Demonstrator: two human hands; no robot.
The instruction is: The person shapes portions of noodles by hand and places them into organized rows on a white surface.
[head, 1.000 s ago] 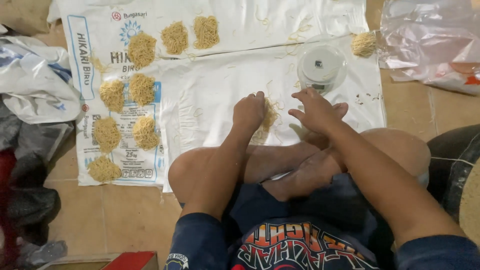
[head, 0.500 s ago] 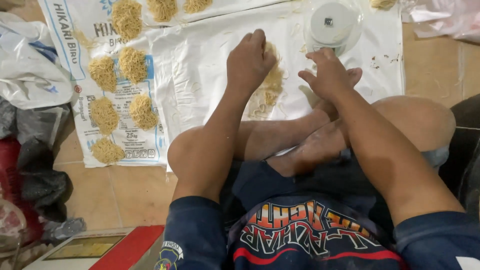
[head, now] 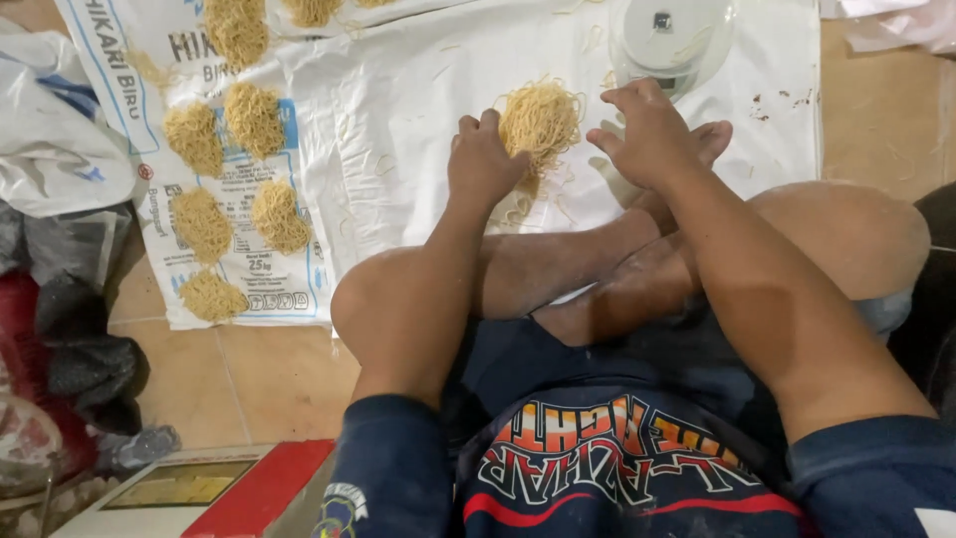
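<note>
At the far left of the floor a heap of plastic bags and cloth (head: 60,169) lies off the sheet, out of your way. Next, on the printed sack (head: 264,289) near its left edge, finished noodle nests (head: 204,224) sit in two rows, apart from each other, likely so they do not tangle. Further right, your left hand (head: 485,159) cups the left side of the noodle bundle (head: 541,122) on the white sheet (head: 388,130), fingers curled against it, seemingly to gather loose strands. Your right hand (head: 652,134) hovers just beside the bundle's right side, fingers spread wide and holding nothing. Beyond it, near the sheet's far edge, stands a small scale with a clear bowl (head: 669,38), close at hand.
</note>
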